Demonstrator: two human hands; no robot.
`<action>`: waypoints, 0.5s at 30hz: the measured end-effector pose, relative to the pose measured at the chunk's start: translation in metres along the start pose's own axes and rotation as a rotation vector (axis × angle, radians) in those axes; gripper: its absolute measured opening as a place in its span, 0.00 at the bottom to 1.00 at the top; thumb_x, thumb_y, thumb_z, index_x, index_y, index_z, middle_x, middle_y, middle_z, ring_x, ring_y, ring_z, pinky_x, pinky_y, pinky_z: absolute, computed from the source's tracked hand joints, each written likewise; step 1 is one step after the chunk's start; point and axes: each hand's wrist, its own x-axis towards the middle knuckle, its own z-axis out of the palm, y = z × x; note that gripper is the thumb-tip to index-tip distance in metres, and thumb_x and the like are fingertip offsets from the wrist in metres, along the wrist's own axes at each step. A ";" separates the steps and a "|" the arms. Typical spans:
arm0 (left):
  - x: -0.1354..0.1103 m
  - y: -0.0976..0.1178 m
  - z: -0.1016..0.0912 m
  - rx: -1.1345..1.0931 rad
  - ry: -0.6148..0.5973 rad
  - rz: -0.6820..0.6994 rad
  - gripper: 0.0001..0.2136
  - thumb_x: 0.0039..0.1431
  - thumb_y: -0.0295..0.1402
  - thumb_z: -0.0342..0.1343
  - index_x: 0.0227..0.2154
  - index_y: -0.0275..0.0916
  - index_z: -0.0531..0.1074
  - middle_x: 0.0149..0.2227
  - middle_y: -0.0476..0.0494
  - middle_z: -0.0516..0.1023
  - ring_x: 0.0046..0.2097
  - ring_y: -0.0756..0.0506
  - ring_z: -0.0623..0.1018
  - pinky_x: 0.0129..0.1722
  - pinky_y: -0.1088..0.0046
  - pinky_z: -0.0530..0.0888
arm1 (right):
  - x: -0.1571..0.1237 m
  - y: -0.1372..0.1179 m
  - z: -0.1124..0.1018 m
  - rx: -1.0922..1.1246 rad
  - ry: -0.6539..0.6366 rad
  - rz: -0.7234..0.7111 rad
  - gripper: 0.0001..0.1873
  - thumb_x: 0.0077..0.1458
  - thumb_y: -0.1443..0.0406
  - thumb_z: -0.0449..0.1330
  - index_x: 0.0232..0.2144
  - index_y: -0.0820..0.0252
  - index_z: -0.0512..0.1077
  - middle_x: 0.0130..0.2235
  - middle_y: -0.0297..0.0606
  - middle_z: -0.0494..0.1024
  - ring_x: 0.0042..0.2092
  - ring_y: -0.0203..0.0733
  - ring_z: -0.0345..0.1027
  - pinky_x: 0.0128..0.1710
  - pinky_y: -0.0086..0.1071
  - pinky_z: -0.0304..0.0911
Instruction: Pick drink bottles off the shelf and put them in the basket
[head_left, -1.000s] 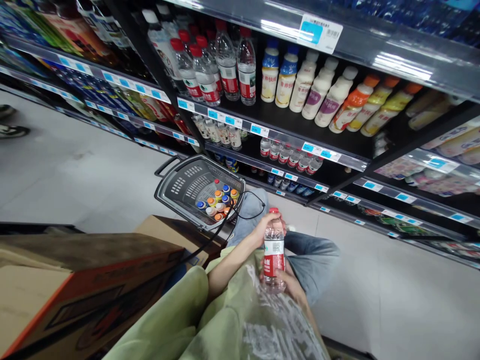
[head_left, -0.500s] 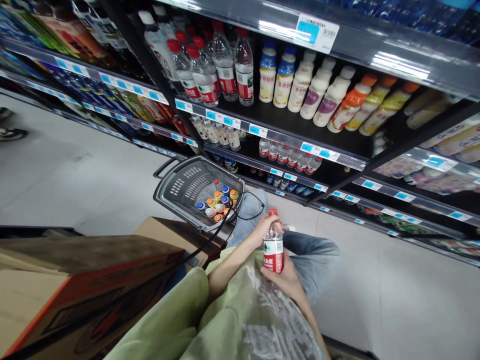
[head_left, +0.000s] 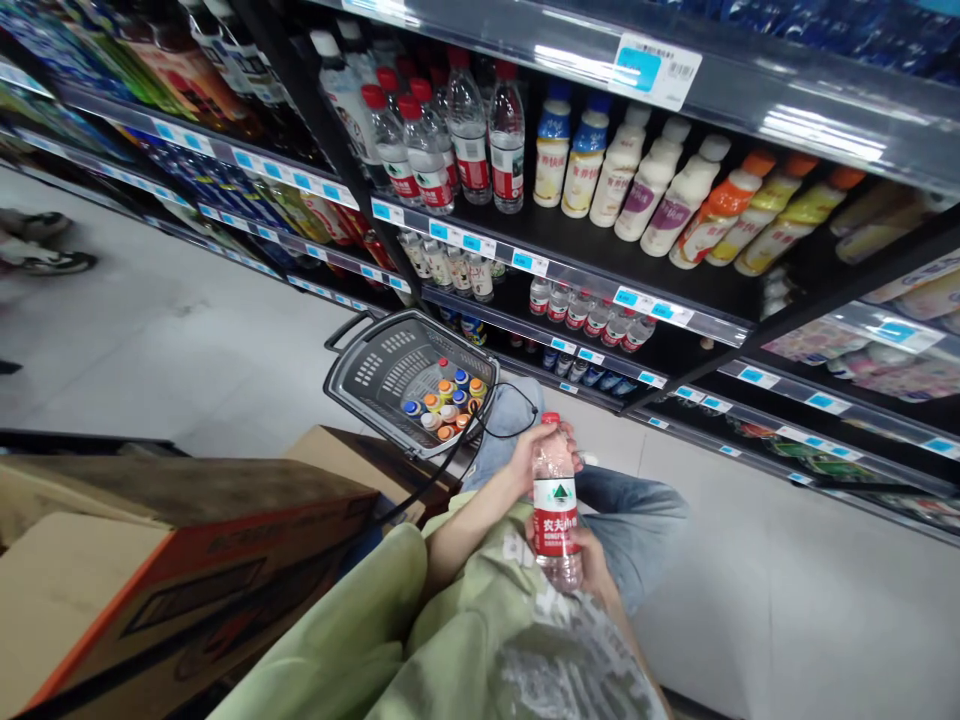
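A clear water bottle [head_left: 556, 515] with a red cap and a red-and-white label is held in front of my lap, its label front facing up at me. My left hand [head_left: 531, 452] is closed around the neck and shoulder, just below the cap. Lower down, my right hand [head_left: 594, 562] grips the bottle's side near the base, its fingers partly hidden behind it. Beyond my left knee sits a grey shopping basket [head_left: 375, 405] holding several small bottles [head_left: 448, 412] with orange, blue, white and red caps.
Ahead, a shelf [head_left: 630, 275] carries red-capped water bottles [head_left: 433, 170] and milk drink bottles [head_left: 637, 185]. Cardboard boxes [head_left: 247, 580] stand close on my left. A black cord [head_left: 431, 480] runs past the basket. Another person's shoes [head_left: 56, 260] show at far left.
The bottle has turned in my hands, so its front label now shows instead of the barcode side. My right hand has shifted to its right side. The view has moved slightly.
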 end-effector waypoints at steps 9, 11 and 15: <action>0.024 -0.015 -0.013 0.314 0.234 -0.057 0.12 0.60 0.39 0.67 0.30 0.38 0.71 0.26 0.42 0.82 0.27 0.44 0.81 0.29 0.71 0.78 | 0.001 0.014 -0.006 0.110 0.020 0.180 0.32 0.48 0.34 0.68 0.35 0.55 0.80 0.33 0.44 0.82 0.34 0.53 0.79 0.33 0.43 0.75; 0.025 -0.018 -0.017 0.435 0.269 0.002 0.12 0.61 0.38 0.68 0.29 0.39 0.72 0.26 0.42 0.82 0.26 0.45 0.80 0.26 0.74 0.75 | 0.000 0.019 -0.012 0.100 0.096 0.141 0.29 0.45 0.42 0.76 0.42 0.53 0.80 0.36 0.41 0.85 0.36 0.52 0.81 0.37 0.43 0.77; 0.022 -0.019 -0.019 0.663 0.323 0.105 0.12 0.59 0.36 0.70 0.27 0.39 0.74 0.25 0.45 0.81 0.25 0.49 0.78 0.25 0.77 0.72 | 0.002 0.023 -0.016 0.021 0.193 0.067 0.33 0.37 0.53 0.83 0.45 0.52 0.78 0.41 0.39 0.87 0.35 0.50 0.81 0.35 0.40 0.77</action>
